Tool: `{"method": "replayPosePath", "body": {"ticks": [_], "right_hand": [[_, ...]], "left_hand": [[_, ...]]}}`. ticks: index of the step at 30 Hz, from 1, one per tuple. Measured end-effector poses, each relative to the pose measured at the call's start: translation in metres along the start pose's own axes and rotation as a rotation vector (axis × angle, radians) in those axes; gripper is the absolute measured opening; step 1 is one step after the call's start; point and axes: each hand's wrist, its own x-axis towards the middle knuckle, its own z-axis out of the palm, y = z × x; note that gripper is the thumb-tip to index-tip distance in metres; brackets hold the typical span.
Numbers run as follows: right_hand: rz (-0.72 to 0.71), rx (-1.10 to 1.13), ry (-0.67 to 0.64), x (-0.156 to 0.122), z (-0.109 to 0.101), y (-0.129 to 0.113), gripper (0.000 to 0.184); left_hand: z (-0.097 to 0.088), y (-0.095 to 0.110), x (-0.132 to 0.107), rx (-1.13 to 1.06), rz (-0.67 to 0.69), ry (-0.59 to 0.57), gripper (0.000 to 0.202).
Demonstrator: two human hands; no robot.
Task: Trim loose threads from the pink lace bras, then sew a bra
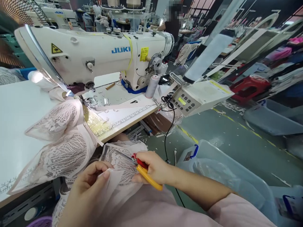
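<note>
Left hand (91, 186): pinching pale lace fabric (118, 164) between thumb and fingers.
Right hand (153, 168): closed around yellow-handled snips (146, 175), blades on the lace.
Location: below the sewing table's (19, 107) front edge.

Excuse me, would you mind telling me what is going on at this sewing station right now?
A person at the white sewing machine is handling pale pink lace fabric just below the table edge. The left hand pinches a fold of the lace, while the right hand holds yellow-and-red thread snips with their tips against it. The rest of the lace drapes up over the table toward the needle. Another person works at a station far behind.
</note>
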Motion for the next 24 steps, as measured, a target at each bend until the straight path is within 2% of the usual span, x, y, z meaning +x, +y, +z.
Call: {"method": "replayPosePath", "body": {"ticks": [3,8,11,16,19,21,22,24], "right_hand": [[-0.089,0.12,0.074,0.006,0.009,-0.013,0.051],[-0.093,0.097,0.043,0.014,0.025,-0.023,0.038],[-0.083,0.065,0.026,0.015,0.026,-0.024,0.036],[-0.094,0.06,0.069,0.014,0.022,-0.029,0.032],[-0.077,0.029,0.017,0.015,0.024,-0.03,0.033],[-0.063,-0.014,-0.042,0.016,0.025,-0.03,0.034],[-0.068,-0.035,-0.053,0.016,0.025,-0.029,0.034],[-0.097,-0.052,-0.007,0.018,0.023,-0.029,0.031]], "left_hand": [[-0.004,0.0,-0.002,0.033,-0.02,0.049,0.02],[-0.009,-0.001,-0.004,0.13,0.006,0.062,0.022],[-0.014,-0.002,-0.003,0.165,-0.001,0.005,0.02],[-0.02,-0.006,-0.004,0.194,0.027,-0.068,0.015],[-0.019,-0.008,-0.004,0.164,0.056,-0.085,0.015],[-0.016,-0.01,-0.004,0.213,0.146,-0.104,0.012],[-0.014,-0.012,-0.003,0.294,0.252,-0.097,0.01],[-0.009,-0.015,-0.004,0.568,0.585,-0.032,0.018]]}}
